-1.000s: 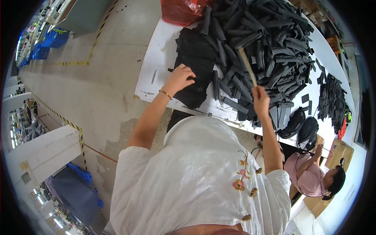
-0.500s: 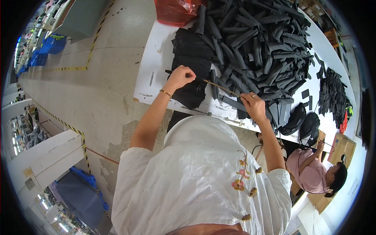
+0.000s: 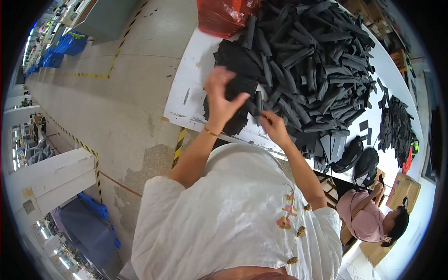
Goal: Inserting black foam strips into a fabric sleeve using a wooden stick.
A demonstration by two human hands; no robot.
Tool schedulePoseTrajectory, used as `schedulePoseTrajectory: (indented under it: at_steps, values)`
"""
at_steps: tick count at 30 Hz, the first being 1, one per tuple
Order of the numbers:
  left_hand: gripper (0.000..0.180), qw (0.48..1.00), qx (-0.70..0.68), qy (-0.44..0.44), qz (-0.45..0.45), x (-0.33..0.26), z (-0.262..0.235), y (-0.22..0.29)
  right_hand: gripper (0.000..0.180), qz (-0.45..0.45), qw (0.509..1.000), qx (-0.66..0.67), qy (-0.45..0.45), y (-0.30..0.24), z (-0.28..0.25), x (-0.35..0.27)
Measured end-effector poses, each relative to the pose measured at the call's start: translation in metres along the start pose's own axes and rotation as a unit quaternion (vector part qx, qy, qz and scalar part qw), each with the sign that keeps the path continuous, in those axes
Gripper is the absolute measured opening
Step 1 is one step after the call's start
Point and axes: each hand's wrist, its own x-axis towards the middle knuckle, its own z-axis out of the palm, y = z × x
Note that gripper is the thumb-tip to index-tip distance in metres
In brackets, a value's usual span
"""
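Note:
My left hand (image 3: 221, 100) is over a layered stack of black fabric pieces (image 3: 238, 58) near the table's left end. Its thumb is spread from the fingers, which are blurred by motion, and nothing shows in its grasp. To its right, my right hand (image 3: 274, 128) is closed at the fingertips on the near end of a dark fabric piece (image 3: 254, 110). That piece slants toward the left thumb. A large heap of rolled dark grey fabric tubes (image 3: 322, 70) lies just beyond and to the right.
A red plastic bag (image 3: 224, 18) stands at the table's far left. Black bags (image 3: 366, 151) and another dark pile (image 3: 394, 126) lie rightward on the white table (image 3: 184, 93). A person in pink (image 3: 361, 212) sits at the right. Concrete floor borders the table's left edge.
The thin brown stick in my right hand is out of sight; that hand has moved left and now grips a fabric piece. My left hand has opened from a pinch.

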Motion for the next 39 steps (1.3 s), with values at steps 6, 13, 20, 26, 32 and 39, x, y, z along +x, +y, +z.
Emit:
schedulePoseTrajectory:
  at_steps: [6,13,20,26,32,39]
  values:
    - [0.03,0.591,-0.588,0.073,-0.548,-0.054,0.024,-0.023,0.016,-0.071,0.996,-0.048,-0.017,-0.008,0.042,0.004]
    - [0.027,0.653,-0.495,0.185,-0.543,-0.01,0.005,-0.033,0.008,-0.039,0.99,-0.133,0.024,-0.022,0.047,-0.028]
    - [0.027,0.678,-0.475,0.108,-0.551,-0.006,0.021,-0.015,0.01,-0.063,0.987,-0.141,0.042,-0.026,0.008,-0.072]
    - [0.043,0.671,-0.505,0.038,-0.542,-0.007,0.032,0.017,0.011,0.059,0.994,-0.068,0.055,-0.047,0.007,-0.053]
    - [0.032,0.646,-0.489,0.118,-0.574,-0.018,0.037,-0.015,0.013,0.053,0.993,-0.101,0.008,-0.049,0.011,-0.074]
    - [0.029,0.658,-0.507,0.225,-0.509,0.01,-0.007,-0.075,0.014,0.064,0.988,-0.111,-0.085,-0.06,-0.032,-0.138]
